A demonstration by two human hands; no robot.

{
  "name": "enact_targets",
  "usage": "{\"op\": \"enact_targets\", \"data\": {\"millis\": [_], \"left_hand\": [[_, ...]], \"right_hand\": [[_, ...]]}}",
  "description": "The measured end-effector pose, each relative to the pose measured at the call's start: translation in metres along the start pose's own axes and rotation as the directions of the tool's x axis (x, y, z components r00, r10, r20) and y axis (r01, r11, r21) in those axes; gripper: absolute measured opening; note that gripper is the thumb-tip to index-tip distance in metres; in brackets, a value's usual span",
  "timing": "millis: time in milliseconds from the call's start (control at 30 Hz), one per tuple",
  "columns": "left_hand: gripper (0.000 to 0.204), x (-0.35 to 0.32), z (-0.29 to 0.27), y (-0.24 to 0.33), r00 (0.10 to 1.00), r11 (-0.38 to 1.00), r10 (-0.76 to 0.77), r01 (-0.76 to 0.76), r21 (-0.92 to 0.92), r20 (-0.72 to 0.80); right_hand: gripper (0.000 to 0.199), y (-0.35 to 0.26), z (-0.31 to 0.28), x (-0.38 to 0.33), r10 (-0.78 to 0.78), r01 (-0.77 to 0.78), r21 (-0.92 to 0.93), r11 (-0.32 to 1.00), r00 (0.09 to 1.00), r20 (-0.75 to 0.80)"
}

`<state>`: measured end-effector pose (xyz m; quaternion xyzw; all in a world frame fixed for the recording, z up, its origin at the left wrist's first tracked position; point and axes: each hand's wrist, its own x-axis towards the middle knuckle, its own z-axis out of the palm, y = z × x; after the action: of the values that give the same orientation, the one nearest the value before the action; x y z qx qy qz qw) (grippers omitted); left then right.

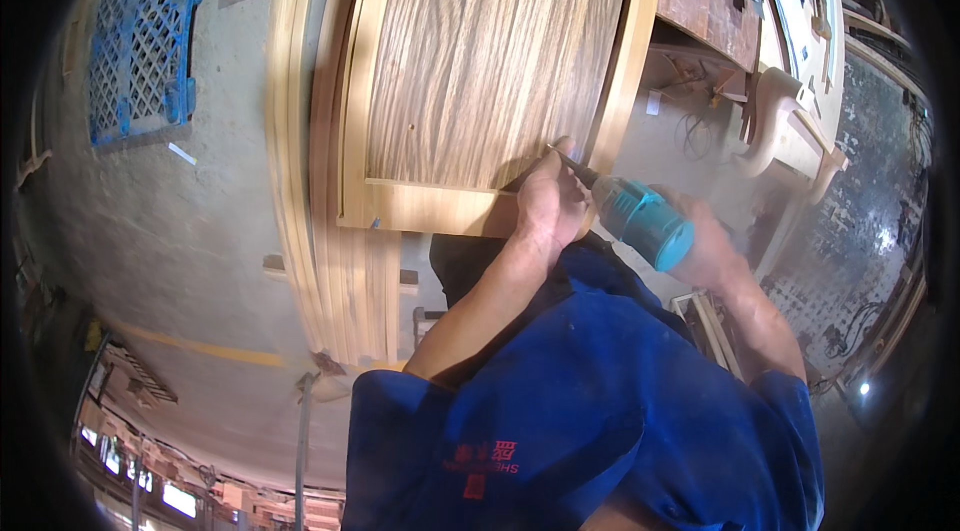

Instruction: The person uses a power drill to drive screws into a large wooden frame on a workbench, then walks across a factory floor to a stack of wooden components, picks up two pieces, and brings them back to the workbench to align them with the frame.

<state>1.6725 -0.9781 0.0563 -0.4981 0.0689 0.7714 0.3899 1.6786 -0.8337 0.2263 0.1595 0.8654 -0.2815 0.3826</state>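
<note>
A teal and dark plastic-bodied power drill lies over the lower right corner of a brown wood-grain panel, which is set in a pale wooden frame. The right hand is closed around the drill from behind. The left hand is at the drill's dark, slender nose, fingers drawn in near its tip; whether they pinch anything cannot be told. The drill is probably rigid and dense, its weight towards the body, and best taken by the grip; the turning nose suits only light guidance. The panel is likely stiff, its face easily scratched, and the frame's outer rails offer the safest hold. The grip and trigger are hidden, the right hand is blurred, and the frame's far end is cut off above.
</note>
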Motion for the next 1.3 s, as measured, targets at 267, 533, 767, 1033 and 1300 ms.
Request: {"op": "enact_targets", "data": {"millis": [267, 533, 767, 1033, 1300], "left_hand": [[0.020, 0.002, -0.032, 0.002, 0.974, 0.990, -0.106, 0.123, -0.074, 0.201], [0.028, -0.111, -0.106, 0.064, 0.984, 0.491, 0.170, -0.040, 0.870, -0.050], [0.032, -0.063, -0.137, 0.069, 0.872, 0.633, 0.486, -0.403, 0.661, 0.066], [0.033, -0.049, -0.132, 0.061, 0.852, 0.711, 0.521, -0.462, 0.530, 0.043], [0.036, -0.051, -0.134, 0.059, 0.875, 0.759, 0.484, -0.412, 0.505, -0.013]], "right_hand": [[0.048, -0.031, -0.012, 0.007, -0.059, 0.062, -0.145, 0.988, 0.998, 0.024], [0.039, -0.047, -0.024, 0.019, -0.031, 0.053, -0.211, 0.976, 0.994, 0.103], [0.039, -0.060, -0.029, 0.025, -0.032, 0.062, -0.221, 0.973, 0.990, 0.138], [0.040, -0.067, -0.032, 0.027, 0.033, -0.001, -0.214, 0.977, 0.988, 0.148], [0.039, -0.061, -0.034, 0.029, 0.008, 0.032, -0.241, 0.970, 0.987, 0.163]]}}
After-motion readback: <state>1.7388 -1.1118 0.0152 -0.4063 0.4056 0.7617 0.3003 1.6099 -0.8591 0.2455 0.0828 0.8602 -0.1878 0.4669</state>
